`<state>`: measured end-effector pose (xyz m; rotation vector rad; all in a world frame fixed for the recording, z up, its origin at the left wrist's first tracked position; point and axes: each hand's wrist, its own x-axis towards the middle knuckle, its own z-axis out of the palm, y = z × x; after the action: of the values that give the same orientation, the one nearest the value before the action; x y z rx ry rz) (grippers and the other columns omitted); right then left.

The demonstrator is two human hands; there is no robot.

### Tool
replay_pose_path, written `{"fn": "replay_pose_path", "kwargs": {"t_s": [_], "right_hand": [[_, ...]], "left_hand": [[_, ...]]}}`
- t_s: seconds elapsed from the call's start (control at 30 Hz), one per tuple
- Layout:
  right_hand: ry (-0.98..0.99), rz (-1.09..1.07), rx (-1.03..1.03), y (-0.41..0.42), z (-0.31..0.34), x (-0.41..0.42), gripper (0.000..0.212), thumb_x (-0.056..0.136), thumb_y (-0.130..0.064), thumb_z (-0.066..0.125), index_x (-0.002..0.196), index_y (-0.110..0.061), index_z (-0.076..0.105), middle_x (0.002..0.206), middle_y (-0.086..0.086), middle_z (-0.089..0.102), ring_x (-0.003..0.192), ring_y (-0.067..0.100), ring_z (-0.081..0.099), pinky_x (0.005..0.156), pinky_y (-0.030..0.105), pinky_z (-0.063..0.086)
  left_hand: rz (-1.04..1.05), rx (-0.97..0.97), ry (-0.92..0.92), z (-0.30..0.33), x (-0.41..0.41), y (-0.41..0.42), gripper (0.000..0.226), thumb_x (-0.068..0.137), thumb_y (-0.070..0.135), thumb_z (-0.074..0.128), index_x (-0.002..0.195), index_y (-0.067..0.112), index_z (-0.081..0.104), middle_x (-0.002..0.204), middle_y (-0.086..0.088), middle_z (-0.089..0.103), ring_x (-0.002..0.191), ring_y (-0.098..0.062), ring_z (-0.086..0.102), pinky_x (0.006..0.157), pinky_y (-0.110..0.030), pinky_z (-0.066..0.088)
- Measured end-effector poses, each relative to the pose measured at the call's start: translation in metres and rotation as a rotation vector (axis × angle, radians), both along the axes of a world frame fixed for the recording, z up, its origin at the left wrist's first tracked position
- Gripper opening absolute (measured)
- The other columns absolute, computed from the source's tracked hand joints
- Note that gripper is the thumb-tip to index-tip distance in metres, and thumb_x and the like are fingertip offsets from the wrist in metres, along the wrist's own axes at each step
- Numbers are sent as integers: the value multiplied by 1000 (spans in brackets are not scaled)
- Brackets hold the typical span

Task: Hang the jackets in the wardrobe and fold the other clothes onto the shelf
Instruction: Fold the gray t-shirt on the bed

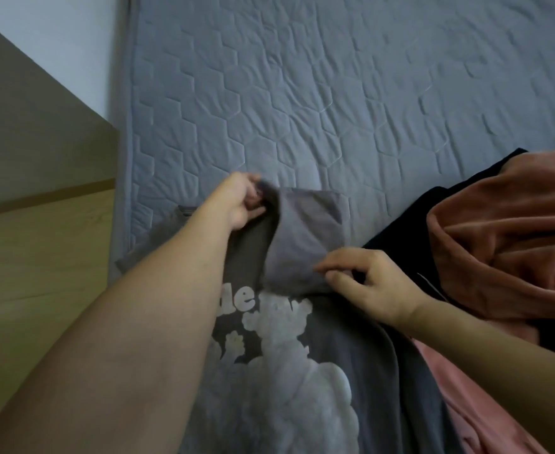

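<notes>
A dark grey T-shirt (pixel 302 371) with a white cloud-like print lies flat on the bed, running toward me. Its far right part is folded over into a grey flap (pixel 305 231). My left hand (pixel 243 201) pinches the flap's far corner near the shirt's top edge. My right hand (pixel 364 283) pinches the flap's near edge between thumb and fingers, beside a black garment.
The bed's grey quilted mattress cover (pixel 302 93) stretches ahead. A pile of salmon-pink fabric (pixel 505 244) over a black garment (pixel 400 231) lies at the right. A wooden furniture panel (pixel 40 224) stands left of the bed, with a pale wall (pixel 56 34) behind it.
</notes>
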<state>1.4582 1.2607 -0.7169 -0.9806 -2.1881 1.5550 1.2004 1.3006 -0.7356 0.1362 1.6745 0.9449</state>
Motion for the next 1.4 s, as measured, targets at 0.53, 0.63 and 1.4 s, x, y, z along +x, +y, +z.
{"fn": "replay_pose_path", "kwargs": {"t_s": [0.53, 0.63, 1.4], "right_hand": [[-717, 60, 391, 50, -62, -114, 40, 97, -30, 41, 133, -13, 46, 142, 12, 41, 129, 34, 39, 104, 45, 32], [-704, 1, 287, 80, -71, -147, 51, 99, -32, 40, 147, -19, 27, 148, 11, 39, 134, 32, 37, 111, 46, 24], [-806, 255, 282, 29, -97, -99, 48, 84, -57, 41, 119, -25, 35, 158, -6, 2, 145, 23, 3, 111, 64, 5]], "left_hand": [[-475, -100, 1124, -41, -64, -90, 33, 78, 10, 55, 110, 18, 56, 123, -11, 53, 116, -33, 48, 99, -39, 38], [-545, -272, 1108, -47, -120, -101, 53, 79, 16, 56, 131, 16, 45, 137, -13, 48, 126, -37, 42, 108, -42, 35], [-775, 198, 1175, -59, -99, -173, 44, 92, 38, 32, 129, 28, 52, 154, 1, 29, 146, -21, 16, 118, -54, 8]]}}
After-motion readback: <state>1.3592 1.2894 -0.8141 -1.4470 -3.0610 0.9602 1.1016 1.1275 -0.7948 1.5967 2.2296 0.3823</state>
